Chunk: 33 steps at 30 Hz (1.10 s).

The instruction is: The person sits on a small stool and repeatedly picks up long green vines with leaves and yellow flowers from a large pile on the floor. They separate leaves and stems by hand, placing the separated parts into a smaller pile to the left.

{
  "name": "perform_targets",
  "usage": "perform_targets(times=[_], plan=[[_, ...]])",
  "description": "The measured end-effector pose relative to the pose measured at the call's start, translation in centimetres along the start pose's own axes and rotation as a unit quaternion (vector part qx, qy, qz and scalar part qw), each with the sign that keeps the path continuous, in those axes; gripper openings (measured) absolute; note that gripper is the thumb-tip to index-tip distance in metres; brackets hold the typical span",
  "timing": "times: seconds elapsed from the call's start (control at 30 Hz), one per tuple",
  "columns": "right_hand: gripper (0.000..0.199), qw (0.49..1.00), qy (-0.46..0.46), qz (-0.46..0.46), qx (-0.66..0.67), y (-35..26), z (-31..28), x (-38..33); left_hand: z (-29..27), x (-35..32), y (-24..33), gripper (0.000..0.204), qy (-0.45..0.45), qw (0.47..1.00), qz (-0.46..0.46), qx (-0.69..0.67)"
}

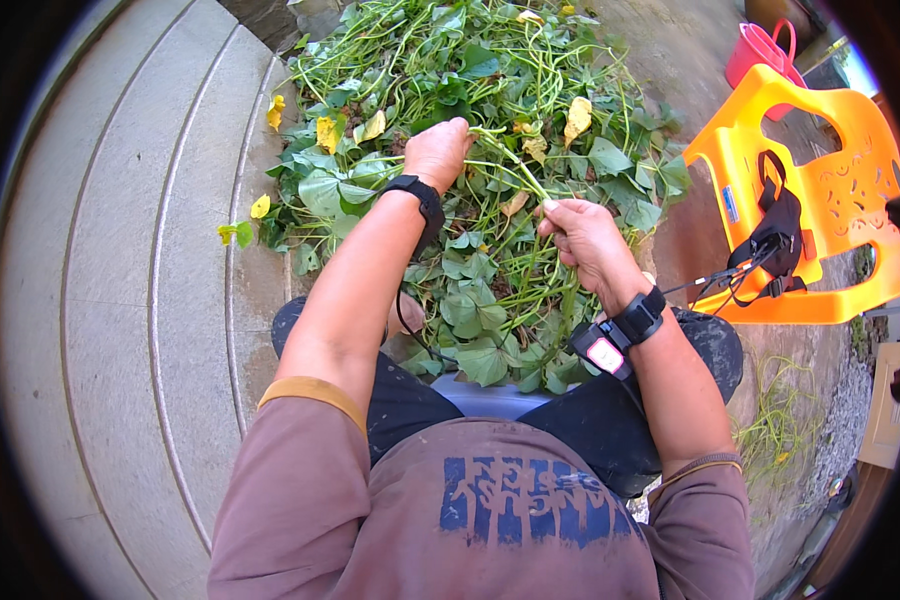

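A pale green leafy vine stem (520, 168) is stretched between my two hands, slanting down to the right. My left hand (436, 154) is closed around its upper end, knuckles up. The thumb and fingers of my right hand (592, 246) pinch the lower end. Both hands are above a big heap of green leafy vines (485, 300) with tangled stems and a few yellowed leaves. A dried yellow leaf (578, 120) lies on the heap beyond my right hand. The wrists carry black bands.
Grey stone steps (120, 270) run along the left side. To the right is an orange plastic chair (840, 190) with a black strap bag (778, 235) on it. Behind it stands a red bucket (755, 55). Loose thin stems (780, 415) lie on the ground at lower right. A bluish plastic surface (490, 400) shows between my legs.
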State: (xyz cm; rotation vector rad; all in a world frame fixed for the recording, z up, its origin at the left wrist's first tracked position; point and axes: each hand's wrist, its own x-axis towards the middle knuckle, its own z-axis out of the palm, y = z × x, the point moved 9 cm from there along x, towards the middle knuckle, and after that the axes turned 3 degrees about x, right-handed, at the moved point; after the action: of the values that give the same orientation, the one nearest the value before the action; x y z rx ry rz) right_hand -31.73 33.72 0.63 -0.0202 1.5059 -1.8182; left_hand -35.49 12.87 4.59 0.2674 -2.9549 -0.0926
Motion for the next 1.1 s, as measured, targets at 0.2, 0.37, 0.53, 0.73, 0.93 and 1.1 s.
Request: perform_targets(times=[0.2,0.37,0.53,0.73,0.93,1.1], plan=[[0.018,0.999,0.002,0.014,0.028,-0.1,0.7,0.7,1.5,1.0,-1.2,0.025,0.004,1.000,0.007,0.025],[0.017,0.997,0.007,0.001,0.074,-2.0,-0.3,-1.3,-0.7,-1.0,-12.5,0.033,-0.010,0.970,-0.239,-0.031],[0.019,0.994,0.021,-0.046,0.100,-4.1,-2.2,-0.6,-5.3,-5.0,-18.2,0.034,0.036,0.965,-0.257,-0.047],[0.017,0.994,-0.001,-0.005,0.111,-2.1,-0.3,1.4,-0.3,-5.7,1.0,0.027,-0.191,0.853,-0.114,-0.471],[0.014,0.989,-0.019,0.001,0.145,-1.8,0.2,1.7,1.2,-8.0,9.2,0.018,-0.279,0.726,-0.057,-0.626],[0.008,0.986,-0.003,0.016,0.165,-0.9,0.0,1.6,2.2,-4.8,6.6,0.020,-0.126,0.906,0.065,-0.399]])
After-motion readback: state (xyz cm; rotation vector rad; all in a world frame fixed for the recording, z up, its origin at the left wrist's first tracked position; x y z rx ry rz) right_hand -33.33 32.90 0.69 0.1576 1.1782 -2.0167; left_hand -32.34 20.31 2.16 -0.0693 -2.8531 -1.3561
